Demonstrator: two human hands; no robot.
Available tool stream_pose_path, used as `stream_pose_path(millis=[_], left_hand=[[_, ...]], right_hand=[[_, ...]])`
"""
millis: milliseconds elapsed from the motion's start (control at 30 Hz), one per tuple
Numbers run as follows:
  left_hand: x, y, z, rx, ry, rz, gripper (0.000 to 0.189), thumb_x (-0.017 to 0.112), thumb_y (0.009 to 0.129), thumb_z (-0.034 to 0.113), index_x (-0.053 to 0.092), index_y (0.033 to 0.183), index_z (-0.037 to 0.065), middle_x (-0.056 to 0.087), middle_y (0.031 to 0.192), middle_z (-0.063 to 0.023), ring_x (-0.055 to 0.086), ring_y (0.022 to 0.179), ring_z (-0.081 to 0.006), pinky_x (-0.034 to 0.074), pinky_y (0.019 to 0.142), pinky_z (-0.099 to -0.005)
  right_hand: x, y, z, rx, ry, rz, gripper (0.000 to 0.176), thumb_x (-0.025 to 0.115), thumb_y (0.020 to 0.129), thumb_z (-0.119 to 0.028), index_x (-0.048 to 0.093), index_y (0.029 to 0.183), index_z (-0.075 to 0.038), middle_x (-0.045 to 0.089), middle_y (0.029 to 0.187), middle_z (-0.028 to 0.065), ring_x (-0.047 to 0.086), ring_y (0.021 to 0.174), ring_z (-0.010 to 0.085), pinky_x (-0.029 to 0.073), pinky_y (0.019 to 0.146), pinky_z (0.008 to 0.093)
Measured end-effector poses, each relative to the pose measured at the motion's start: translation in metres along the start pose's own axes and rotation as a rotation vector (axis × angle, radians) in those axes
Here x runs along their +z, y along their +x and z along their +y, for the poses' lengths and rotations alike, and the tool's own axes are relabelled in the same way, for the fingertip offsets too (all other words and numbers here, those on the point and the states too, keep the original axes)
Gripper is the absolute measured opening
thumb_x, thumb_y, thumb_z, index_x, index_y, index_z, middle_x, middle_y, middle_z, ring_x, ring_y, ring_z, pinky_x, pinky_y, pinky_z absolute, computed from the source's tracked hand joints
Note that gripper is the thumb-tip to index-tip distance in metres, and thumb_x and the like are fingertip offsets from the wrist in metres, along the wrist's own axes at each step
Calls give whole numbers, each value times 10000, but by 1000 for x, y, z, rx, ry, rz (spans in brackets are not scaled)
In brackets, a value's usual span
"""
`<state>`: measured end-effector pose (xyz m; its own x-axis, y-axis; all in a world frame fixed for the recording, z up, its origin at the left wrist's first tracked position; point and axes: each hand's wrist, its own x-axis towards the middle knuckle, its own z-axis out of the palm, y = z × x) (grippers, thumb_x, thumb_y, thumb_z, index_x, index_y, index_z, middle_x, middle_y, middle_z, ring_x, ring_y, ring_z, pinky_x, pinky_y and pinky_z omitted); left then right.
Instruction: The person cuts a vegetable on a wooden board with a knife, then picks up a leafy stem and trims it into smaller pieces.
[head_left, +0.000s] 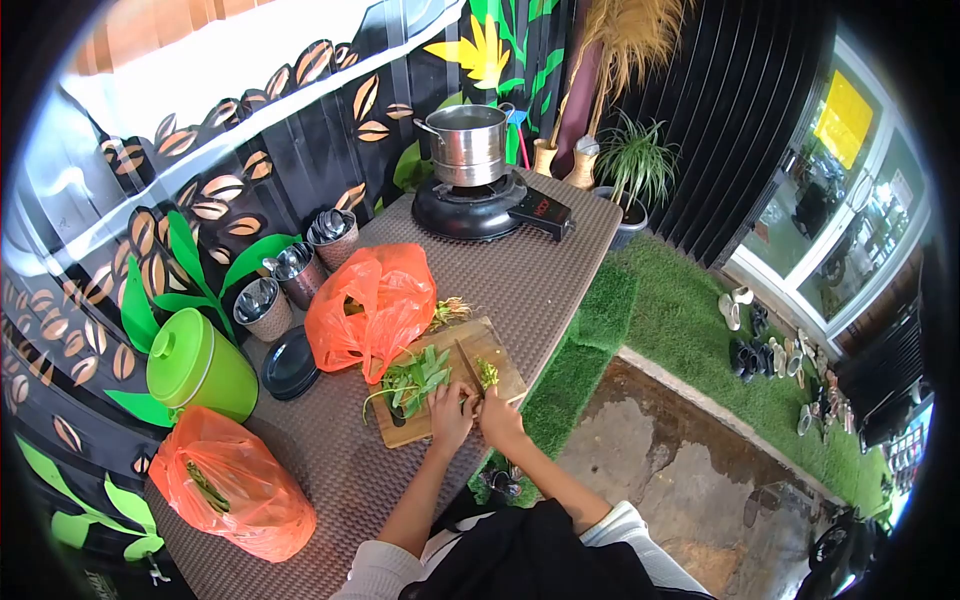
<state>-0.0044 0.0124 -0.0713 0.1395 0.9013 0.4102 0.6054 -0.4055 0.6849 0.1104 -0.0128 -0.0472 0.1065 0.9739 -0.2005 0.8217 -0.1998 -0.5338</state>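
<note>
A wooden cutting board [499, 345] lies near the table's edge in front of me. My right hand [499, 419] is closed around the handle of a knife [467, 362], whose blade points away from me over the board. Beside it, my left hand [451, 417] presses on a bunch of leafy greens [415, 380], its fingers close to the knife. Small chopped green pieces [487, 373] sit to the right of the blade. An orange plastic bag [375, 300] touches the board's far left side, and root ends [450, 312] of greens stick out by it.
A steel pot [468, 145] stands on a black portable stove [465, 213] at the table's far end. Cups of cutlery [264, 308], black plates [290, 363], a green lidded container [203, 368] and another orange bag [235, 490] line the left. Shoes [757, 358] lie on the turf.
</note>
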Motion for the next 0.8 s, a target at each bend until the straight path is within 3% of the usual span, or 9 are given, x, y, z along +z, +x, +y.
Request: stream_pose_path(millis=[167, 300, 433, 567, 800], left_hand=[[3, 1, -3, 8, 5, 23, 119, 634, 786, 104, 546, 863, 87, 594, 820, -32, 528, 852, -256, 338, 830, -391], [3, 1, -2, 38, -6, 38, 114, 634, 784, 103, 541, 847, 91, 592, 797, -37, 531, 832, -260, 341, 818, -397], [3, 0, -1, 32, -12, 46, 98, 628, 783, 98, 539, 822, 92, 592, 783, -43, 531, 825, -263, 340, 816, -398], [6, -1, -6, 31, -3, 72, 91, 626, 780, 85, 542, 816, 89, 593, 780, -52, 531, 817, -269, 347, 806, -396], [-5, -6, -4, 67, -30, 32, 119, 639, 768, 46, 602, 877, 80, 608, 815, -86, 546, 851, -287, 386, 805, -390]], right_hand=[[-4, -14, -6, -62, -8, 70, 322, 492, 911, -246, 377, 1067, 11, 631, 845, 279, 648, 782, 435, 536, 650, 504], [-1, -9, -10, 35, 7, 3, 326, 491, 917, -259, 380, 1042, 21, 626, 834, 287, 627, 797, 471, 522, 675, 503], [-5, -4, -1, -71, 19, 19, 297, 465, 926, -242, 380, 1040, 20, 620, 820, 302, 628, 795, 468, 521, 669, 511], [5, -17, -7, -13, 31, 63, 290, 451, 929, -240, 385, 1040, 19, 619, 812, 304, 632, 778, 459, 518, 660, 515], [-5, -8, -1, -2, 11, 81, 274, 444, 929, -240, 390, 1027, 10, 620, 795, 296, 635, 738, 449, 515, 660, 522]])
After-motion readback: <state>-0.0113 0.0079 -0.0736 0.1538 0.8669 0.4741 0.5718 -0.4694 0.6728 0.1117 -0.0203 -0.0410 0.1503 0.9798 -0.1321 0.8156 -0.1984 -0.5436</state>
